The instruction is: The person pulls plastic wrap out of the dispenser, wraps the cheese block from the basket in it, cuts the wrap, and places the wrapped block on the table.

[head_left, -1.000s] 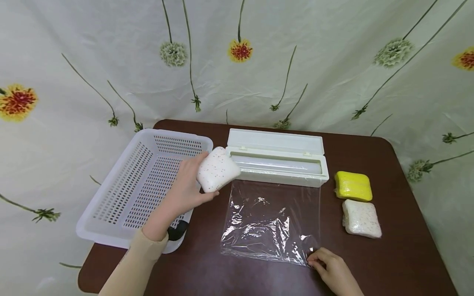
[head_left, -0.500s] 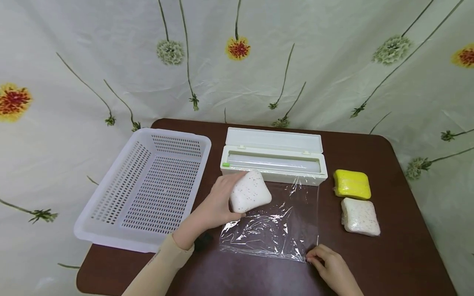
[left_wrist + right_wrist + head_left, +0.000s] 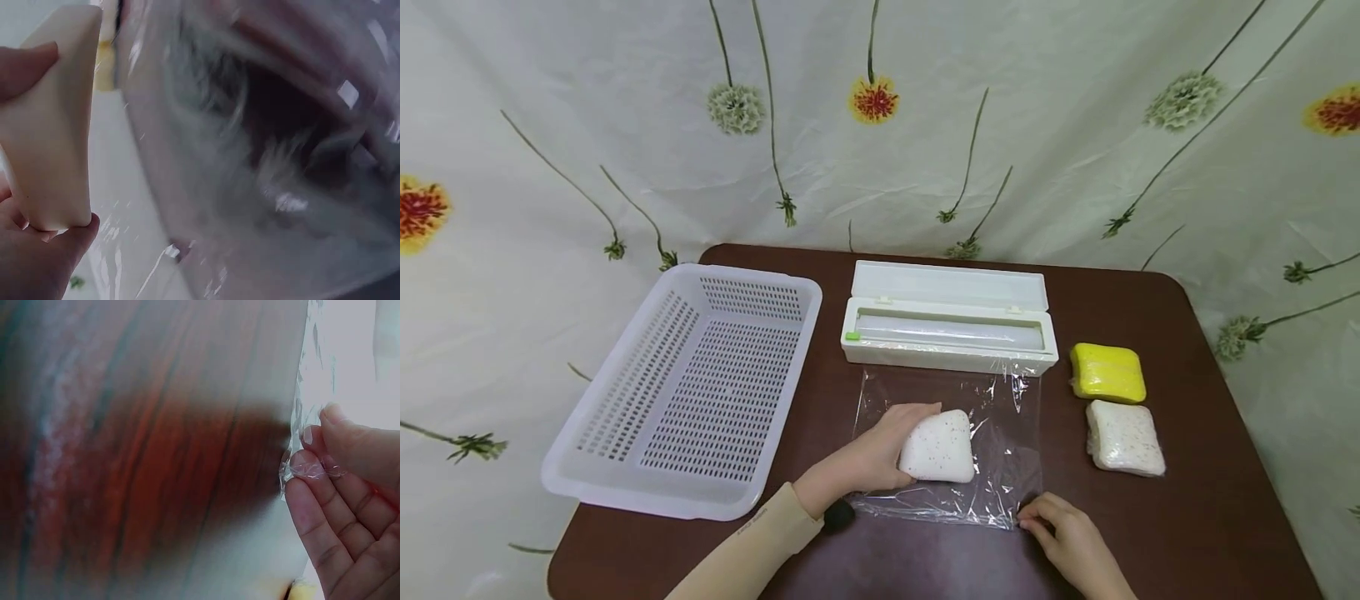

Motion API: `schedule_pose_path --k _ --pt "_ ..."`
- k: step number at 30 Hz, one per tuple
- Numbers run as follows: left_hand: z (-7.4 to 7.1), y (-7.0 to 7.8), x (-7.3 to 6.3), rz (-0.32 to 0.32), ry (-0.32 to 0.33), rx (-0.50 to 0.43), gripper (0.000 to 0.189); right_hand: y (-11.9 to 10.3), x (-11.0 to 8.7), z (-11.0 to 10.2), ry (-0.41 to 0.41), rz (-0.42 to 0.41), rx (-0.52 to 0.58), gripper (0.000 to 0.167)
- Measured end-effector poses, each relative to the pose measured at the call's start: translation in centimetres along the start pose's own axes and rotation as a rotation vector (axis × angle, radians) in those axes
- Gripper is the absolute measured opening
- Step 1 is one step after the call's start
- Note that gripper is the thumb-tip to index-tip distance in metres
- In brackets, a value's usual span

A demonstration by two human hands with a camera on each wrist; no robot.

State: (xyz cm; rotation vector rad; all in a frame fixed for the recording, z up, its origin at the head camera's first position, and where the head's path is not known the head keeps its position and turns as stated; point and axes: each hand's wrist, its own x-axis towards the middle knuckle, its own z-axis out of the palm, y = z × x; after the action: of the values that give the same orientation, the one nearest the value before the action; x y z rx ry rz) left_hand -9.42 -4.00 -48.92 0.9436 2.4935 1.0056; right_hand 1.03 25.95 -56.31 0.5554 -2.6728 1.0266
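My left hand (image 3: 878,454) grips a white, speckled, rounded square block (image 3: 937,447) by its left side, over the sheet of cling film (image 3: 996,417). In the left wrist view the block (image 3: 53,137) shows edge-on between thumb and fingers, with crinkled transparent film beside it. At the sheet's near right corner, my right hand (image 3: 1070,537) pinches the film edge; the right wrist view shows the bunched film (image 3: 301,450) between the thumb and fingertips. The sheet reaches back to a white cling film dispenser (image 3: 951,360), whose lid stands open with the roll inside.
A white perforated plastic basket (image 3: 808,333) stands at the left of the dark brown table (image 3: 1217,517). To the right lie a film-wrapped yellow block (image 3: 1108,372) and a film-wrapped white speckled block (image 3: 1125,437). A flower-patterned cloth (image 3: 1060,125) hangs behind.
The left hand has carried the white block from beside the basket rightward and down toward the middle of the film. The right hand keeps its pinch at the film corner.
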Motion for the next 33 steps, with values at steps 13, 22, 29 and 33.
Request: schedule_pose_path --k 13,22,29,33 --pt "2.0 -1.1 1.8 0.025 -0.049 0.008 0.098 0.1 -0.1 0.1 0.013 -0.029 0.011 0.03" --pt "2.9 -1.9 1.9 -0.011 -0.088 0.06 0.101 -0.1 0.0 0.1 0.014 -0.009 -0.004 0.03" --pt "3.0 -1.9 1.6 -0.142 -0.157 0.14 0.116 -0.1 0.1 0.1 0.016 -0.006 -0.023 0.031" --pt "2.6 -1.6 1.1 -0.172 -0.153 0.128 0.121 -0.1 0.1 0.1 0.018 -0.004 -0.017 0.03"
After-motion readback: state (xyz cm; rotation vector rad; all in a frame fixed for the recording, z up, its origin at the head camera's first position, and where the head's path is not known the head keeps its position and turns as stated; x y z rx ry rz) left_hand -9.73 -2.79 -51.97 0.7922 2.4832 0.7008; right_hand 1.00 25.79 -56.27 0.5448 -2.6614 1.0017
